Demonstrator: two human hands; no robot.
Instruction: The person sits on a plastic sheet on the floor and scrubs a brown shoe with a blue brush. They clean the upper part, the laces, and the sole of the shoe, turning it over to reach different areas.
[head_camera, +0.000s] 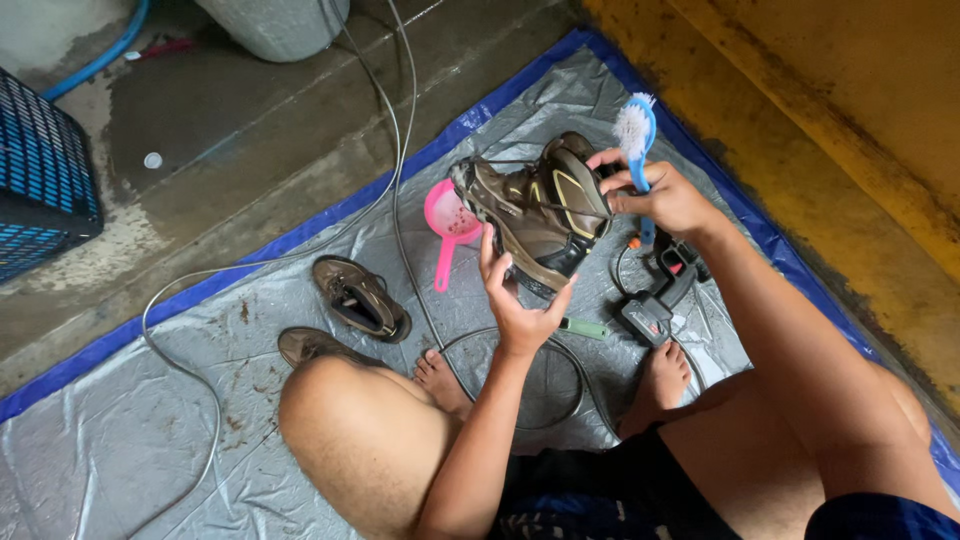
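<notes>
Boot (535, 215) brown, yellow-trimmed, sole tilted up; left hand (520, 300) cups it, right hand (665, 195) grips blue brush (636, 135).

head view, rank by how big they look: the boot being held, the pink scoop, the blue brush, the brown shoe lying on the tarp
1. boot, held by the left hand
2. brown shoe
3. pink scoop and blue brush in the right hand: they look alike, and both are partly hidden, so unranked.

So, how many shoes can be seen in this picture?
3. One brown boot is held up by the left hand. A second shoe lies on the grey tarp. A third shoe shows partly behind the knee; others may be hidden.
</notes>
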